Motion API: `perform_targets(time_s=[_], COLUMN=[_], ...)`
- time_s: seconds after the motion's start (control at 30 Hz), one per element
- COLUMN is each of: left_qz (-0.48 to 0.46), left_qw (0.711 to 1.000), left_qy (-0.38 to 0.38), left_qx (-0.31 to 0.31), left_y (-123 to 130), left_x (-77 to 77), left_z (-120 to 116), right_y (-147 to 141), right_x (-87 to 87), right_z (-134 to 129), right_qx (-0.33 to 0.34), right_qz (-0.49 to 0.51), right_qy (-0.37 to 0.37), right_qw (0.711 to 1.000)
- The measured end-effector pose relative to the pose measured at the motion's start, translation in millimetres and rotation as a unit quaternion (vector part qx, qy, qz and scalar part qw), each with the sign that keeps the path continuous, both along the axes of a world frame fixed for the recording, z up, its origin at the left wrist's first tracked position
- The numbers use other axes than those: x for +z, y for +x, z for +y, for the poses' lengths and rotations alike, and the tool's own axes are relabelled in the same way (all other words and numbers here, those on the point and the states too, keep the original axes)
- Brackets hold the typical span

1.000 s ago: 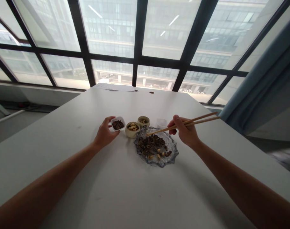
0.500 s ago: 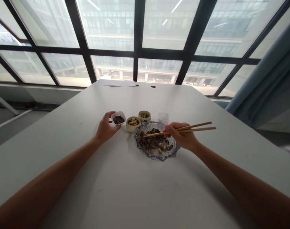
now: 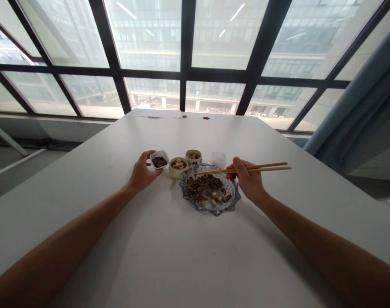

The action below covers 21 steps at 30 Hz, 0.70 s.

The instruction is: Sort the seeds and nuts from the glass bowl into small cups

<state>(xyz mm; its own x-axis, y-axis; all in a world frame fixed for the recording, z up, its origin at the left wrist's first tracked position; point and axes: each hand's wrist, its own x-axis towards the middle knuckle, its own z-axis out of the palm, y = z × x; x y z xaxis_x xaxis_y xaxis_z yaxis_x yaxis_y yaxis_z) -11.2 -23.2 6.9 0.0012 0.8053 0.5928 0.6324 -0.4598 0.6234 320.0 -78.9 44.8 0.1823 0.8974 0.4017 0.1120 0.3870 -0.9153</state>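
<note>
Dish (image 3: 235, 204): hub of the clock here, 12 towards the window (image 3: 218, 36); brown seeds (image 3: 203, 186) heap from 8 round to 1, and a few pale nuts (image 3: 214, 194) lie towards 5.
Left hand (image 3: 144, 171): at 10, well out from the dish; thumb and fingers hold the tub (image 3: 163, 155) from either side, its mouth up, dark seeds inside.
Right hand (image 3: 246, 179): near the rim at 2; the fingers are closed round the chopsticks (image 3: 265, 167).
Chopsticks: nearly level, tips drawn close together at the dish's 10-to-11 side; whether they grip anything is too small to tell.
Cups: one cup (image 3: 176, 174) at 10, just beside the dish, with pale nuts in it; a second cup (image 3: 197, 161) at 11, further out, also with nuts.
Clear tub (image 3: 218, 157): just past the rim at 12; its contents cannot be made out.
Good handling: such small, hard-looking pieces probably want level, even tips, a light squeeze across the middle of one seed, and a steady wrist; the tub is best kept upright, with the fingers low enough to leave its mouth free.
Counter (image 3: 133, 256): white, smooth, faintly marked; paper (image 3: 158, 113) lies at its far edge, 11, and a round hole (image 3: 206, 118) shows at 12.
Room: dark frames cross the bright window; a blue curtain (image 3: 352, 92) hangs at 2, and pale bars (image 3: 19, 161) stand at 10.
</note>
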Motion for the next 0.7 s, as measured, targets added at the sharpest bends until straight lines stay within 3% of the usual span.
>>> perform_targets(time_s=[0.2,0.33,0.47,0.6,0.7], left_qz=[0.001,-0.001,-0.003,-0.008,-0.012], left_qw=[1.0,1.0,1.0,1.0,1.0], left_qy=[0.004,0.011,0.006,0.003,0.003], left_qx=[-0.002,0.0,0.001,0.001,-0.001], left_y=[-1.0,-0.8,-0.4,-0.2,0.3], left_x=[-3.1,-3.8,-3.5,-3.3,-1.7], left_z=[1.8,1.8,1.2,0.6,-1.3], right_y=[6.8,6.5,-7.2,-43.1,-76.7], right_x=[-11.1,-8.8,14.0,47.9,62.8], right_z=[12.7,10.5,3.9,7.8,22.2], right_qx=[-0.028,-0.03,-0.015,0.068,0.132], right_qz=[0.054,0.067,0.011,-0.057,-0.095], right_qy=[-0.024,-0.022,0.028,0.091,0.109], right_qw=[0.998,0.997,0.999,0.992,0.981])
